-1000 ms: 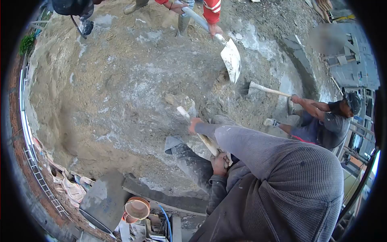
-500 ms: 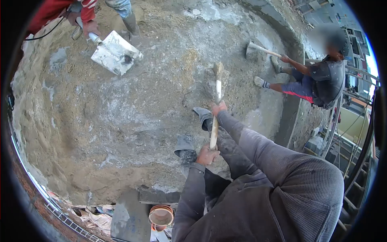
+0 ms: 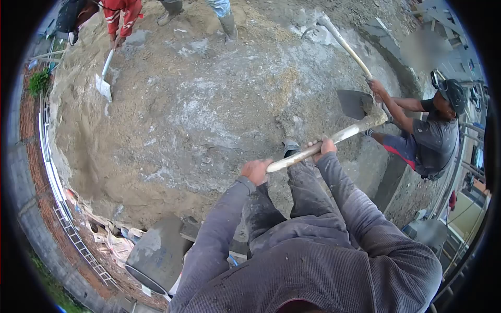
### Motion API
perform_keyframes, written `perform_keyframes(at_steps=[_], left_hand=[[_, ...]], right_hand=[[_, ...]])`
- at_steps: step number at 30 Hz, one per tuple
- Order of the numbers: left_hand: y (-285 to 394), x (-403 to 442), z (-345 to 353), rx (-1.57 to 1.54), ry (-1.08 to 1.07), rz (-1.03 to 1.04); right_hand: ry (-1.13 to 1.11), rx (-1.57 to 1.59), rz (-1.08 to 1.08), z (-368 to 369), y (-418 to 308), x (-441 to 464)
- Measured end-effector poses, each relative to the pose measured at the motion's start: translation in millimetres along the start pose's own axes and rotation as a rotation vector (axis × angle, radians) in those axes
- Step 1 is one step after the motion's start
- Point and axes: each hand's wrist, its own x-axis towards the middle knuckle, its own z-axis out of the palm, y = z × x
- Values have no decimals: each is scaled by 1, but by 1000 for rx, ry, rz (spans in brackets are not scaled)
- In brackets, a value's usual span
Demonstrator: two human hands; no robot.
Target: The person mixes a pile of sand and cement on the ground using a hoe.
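Note:
My left hand (image 3: 255, 171) is closed round the butt end of a hoe's pale wooden handle (image 3: 295, 159). Farther up the same handle, my right hand (image 3: 324, 148) grips it. The hoe slants up to the right, and its dark broad blade (image 3: 354, 103) appears at the far end, overlapping the view of a co-worker's arms. Below it lies a wide patch of damp, grey-brown sand and cement mix (image 3: 209, 115). My boot (image 3: 291, 147) stands on the mix, partly hidden by the handle.
A co-worker (image 3: 436, 125) at right holds another long-handled hoe (image 3: 347, 44). At top left, a person in red sleeves (image 3: 122, 15) holds a shovel (image 3: 104, 86). A ladder (image 3: 86, 250) lies lower left, near a grey board (image 3: 162, 255).
My hoe has swung from the mix up to the right, both hands moving with it. The co-worker's hoe has risen. The red-sleeved person's shovel is now farther left. My view has shifted.

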Motion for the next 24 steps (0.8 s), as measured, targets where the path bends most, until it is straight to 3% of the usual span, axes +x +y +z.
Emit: perform_keyframes(at_steps=[4, 6, 7, 8, 9, 11, 12, 13, 14, 15, 16, 17, 18, 19, 21, 22, 23, 24], left_hand=[[88, -76, -57, -50, 123, 98], [119, -117, -76, -104, 237, 96], [125, -134, -84, -295, 408, 187], [127, -150, -89, -482, 575, 296], [118, -167, -88, -472, 629, 290], [77, -195, -66, -770, 814, 141], [49, -210, -48, -869, 863, 19], [9, -222, -23, -968, 907, -98], [-39, -230, 17, -1121, 1049, -197], [-77, -254, 48, -1134, 1083, -430], [-151, -262, 122, -979, 1167, -636], [-171, -296, 159, -902, 1182, -963], [-191, -326, 204, -803, 1187, -1159], [-170, -364, 200, -871, 961, -1492], [-177, -415, 252, -1028, 919, -1565], [-176, -435, 279, -1141, 931, -1547], [-175, -450, 306, -1257, 949, -1521], [-174, -459, 330, -1362, 960, -1480]], right_hand=[[134, -120, -117, -5, -36, -62], [79, -270, -147, -30, -63, -22], [17, -367, -207, -58, -83, 55], [-83, -238, -120, -54, -100, 43], [-90, -333, -90, -29, -111, -34], [-253, -529, 72, -45, -137, -42], [-262, -439, 304, -49, -142, -35], [-275, -526, 361, -66, -149, 12], [-264, -510, 351, -57, -136, -6], [-250, -489, 345, -54, -116, -20], [-283, -524, 310, -50, -100, -32], [-318, -558, 276, -46, -87, -38], [-288, -627, 236, -38, -77, -44], [-306, -638, 231, -35, -73, -39], [-238, -738, 470, -26, -68, -19], [-201, -852, 393, -22, -57, -28], [-204, -984, 456, -17, -51, -41], [-280, -1127, 347, -19, -41, -45]])
